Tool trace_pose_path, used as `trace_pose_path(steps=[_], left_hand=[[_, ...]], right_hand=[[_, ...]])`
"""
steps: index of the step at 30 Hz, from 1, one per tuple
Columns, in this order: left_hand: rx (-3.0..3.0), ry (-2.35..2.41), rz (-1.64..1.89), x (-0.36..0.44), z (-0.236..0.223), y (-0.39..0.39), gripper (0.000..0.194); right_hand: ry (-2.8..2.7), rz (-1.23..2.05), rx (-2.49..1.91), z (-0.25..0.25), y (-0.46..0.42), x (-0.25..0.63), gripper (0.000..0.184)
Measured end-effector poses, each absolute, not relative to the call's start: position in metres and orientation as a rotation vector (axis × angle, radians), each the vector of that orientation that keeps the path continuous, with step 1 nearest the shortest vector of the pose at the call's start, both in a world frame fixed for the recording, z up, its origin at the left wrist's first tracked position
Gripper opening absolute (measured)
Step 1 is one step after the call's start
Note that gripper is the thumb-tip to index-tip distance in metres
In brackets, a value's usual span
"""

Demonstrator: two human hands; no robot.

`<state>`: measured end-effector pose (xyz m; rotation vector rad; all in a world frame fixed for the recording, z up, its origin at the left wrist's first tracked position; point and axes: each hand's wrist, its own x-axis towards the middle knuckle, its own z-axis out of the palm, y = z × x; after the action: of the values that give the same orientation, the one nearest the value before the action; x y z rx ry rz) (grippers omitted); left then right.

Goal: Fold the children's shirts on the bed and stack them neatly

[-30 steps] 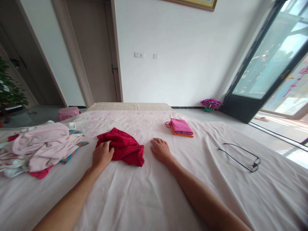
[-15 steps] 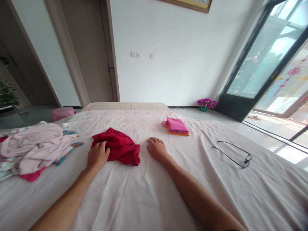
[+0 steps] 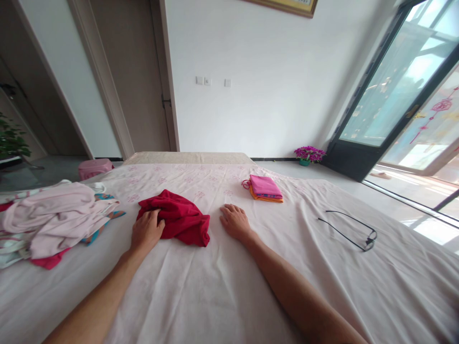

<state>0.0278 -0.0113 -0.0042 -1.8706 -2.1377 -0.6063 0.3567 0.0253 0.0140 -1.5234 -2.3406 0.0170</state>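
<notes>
A crumpled red garment (image 3: 179, 217) lies on the pale floral bedsheet (image 3: 201, 296), left of the middle. My left hand (image 3: 147, 230) is closed on the left edge of the garment, thumb on the near side and fingertips partly hidden in its folds. To the right of the garment, apart from it, my right hand (image 3: 234, 222) rests palm down on the sheet, fingers stretched out and holding nothing. Beyond that hand, slightly to the right, sits a small folded stack of pink and orange cloth (image 3: 265, 187) with a reddish cord at its left side.
Heaped at the far left are several loose clothes (image 3: 64, 215), mostly pale pink. Black-framed glasses (image 3: 369, 239) lie unfolded on the right. Past the bed are a pink stool (image 3: 95, 168), purple flowers (image 3: 309, 153) in a green pot and a glass door (image 3: 380, 105).
The whole view has shifted very slightly. Both hands, the red garment and the folded stack keep the same places on the sheet.
</notes>
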Motion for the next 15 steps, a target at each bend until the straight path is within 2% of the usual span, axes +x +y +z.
trace_pose_path(steps=[15], left_hand=[[-1.897,-2.203,-0.911,0.0209,-0.0058,-0.0066,0.042]], right_hand=[[-2.342,0.025,-1.539,0.0143,0.0265,0.3554,0.041]])
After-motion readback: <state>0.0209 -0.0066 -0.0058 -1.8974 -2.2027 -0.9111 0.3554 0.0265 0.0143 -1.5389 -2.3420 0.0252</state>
